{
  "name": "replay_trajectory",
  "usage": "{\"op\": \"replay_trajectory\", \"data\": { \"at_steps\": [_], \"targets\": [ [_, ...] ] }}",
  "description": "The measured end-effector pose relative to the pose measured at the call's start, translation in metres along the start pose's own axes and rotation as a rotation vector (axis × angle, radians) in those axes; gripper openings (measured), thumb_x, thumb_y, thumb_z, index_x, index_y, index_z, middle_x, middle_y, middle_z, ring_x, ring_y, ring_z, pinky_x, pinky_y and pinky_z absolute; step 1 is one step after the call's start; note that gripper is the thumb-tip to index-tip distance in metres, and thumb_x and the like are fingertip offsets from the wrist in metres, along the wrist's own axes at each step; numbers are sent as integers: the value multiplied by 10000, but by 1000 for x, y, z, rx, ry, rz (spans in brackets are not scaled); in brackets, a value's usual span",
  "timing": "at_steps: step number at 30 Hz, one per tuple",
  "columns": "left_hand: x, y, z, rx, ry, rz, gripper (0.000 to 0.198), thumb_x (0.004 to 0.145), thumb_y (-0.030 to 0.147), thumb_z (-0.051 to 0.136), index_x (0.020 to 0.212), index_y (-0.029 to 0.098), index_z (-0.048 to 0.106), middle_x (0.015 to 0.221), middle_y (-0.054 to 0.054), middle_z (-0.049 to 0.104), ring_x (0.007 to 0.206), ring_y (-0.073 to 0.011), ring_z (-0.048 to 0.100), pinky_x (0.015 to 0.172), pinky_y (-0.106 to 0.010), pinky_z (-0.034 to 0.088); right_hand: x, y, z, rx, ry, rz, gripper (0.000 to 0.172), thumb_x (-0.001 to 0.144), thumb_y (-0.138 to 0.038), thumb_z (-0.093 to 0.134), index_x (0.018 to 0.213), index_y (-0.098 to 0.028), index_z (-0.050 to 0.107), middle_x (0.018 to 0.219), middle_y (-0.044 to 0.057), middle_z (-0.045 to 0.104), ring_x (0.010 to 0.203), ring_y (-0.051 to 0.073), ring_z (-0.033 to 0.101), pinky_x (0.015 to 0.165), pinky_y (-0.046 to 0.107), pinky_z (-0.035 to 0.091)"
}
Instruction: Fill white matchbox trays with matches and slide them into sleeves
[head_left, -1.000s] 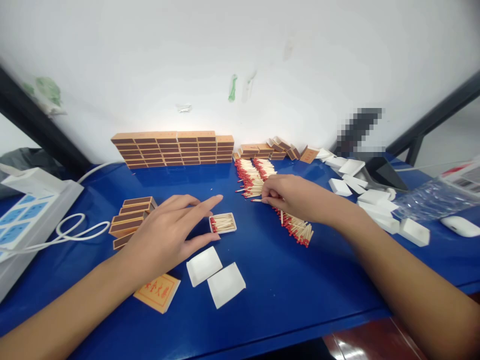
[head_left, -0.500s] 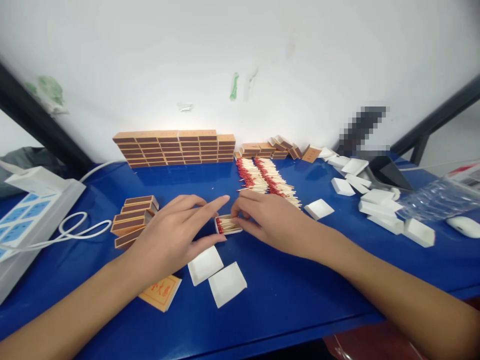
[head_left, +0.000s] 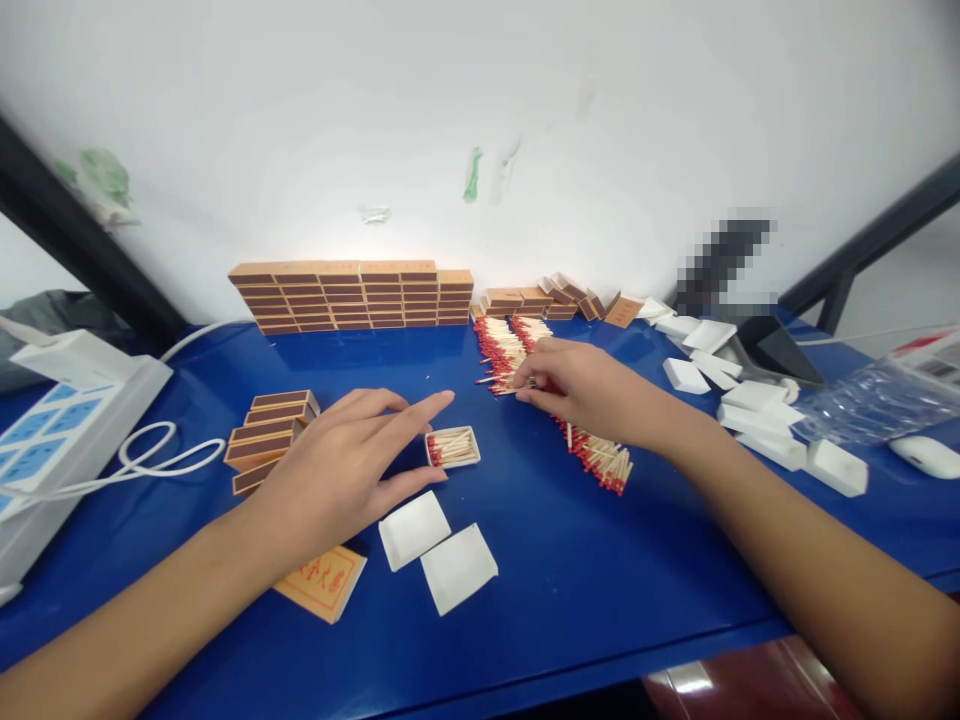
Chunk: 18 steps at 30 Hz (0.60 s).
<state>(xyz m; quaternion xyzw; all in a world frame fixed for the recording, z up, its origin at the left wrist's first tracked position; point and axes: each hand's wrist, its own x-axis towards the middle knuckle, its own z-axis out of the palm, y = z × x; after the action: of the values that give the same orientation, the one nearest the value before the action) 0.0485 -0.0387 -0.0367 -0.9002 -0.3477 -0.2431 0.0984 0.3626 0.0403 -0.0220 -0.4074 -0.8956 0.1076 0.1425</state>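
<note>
A small white matchbox tray lies on the blue table with red-headed matches in it. Beside its left end is my left hand, thumb and forefinger spread around that end, holding nothing. My right hand is over the loose matches, fingertips pinched together at the heap. A few sticks seem to be between the fingers, though the hand hides most of them. More matches lie in a row below this hand. Two white trays sit nearer to me, apart from the filled one.
Stacked matchboxes stand along the wall, with several more left of my left hand. An orange matchbox sleeve lies in front. White trays are scattered at right by a plastic bottle. A power strip occupies the left.
My right hand has left the matchbox tray and moved right to the loose matches, uncovering the tray's contents. My left hand has stayed almost in place.
</note>
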Motion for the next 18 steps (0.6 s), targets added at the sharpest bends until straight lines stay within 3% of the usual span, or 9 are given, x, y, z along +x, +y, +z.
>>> {"op": "replay_trajectory", "data": {
  "at_steps": [12,18],
  "targets": [
    [1,-1,-1,-15,-16,-15,615,1013,498,669,1522,184,526,1084,-100,754,1024,-274,712,907,-429,593,0,-6,-3,-78,-97,69,124,976,-149,588,877,-185,653,862,54,677,774,186,569,697,314,404],
    [1,-1,-1,-10,-9,-10,611,1013,487,674,1521,183,526,1062,-93,757,1020,-272,714,895,-420,592,-1,1,-1,-80,-49,32,108,967,-154,595,974,-181,699,952,77,686,838,192,599,722,304,423]
  ]
}}
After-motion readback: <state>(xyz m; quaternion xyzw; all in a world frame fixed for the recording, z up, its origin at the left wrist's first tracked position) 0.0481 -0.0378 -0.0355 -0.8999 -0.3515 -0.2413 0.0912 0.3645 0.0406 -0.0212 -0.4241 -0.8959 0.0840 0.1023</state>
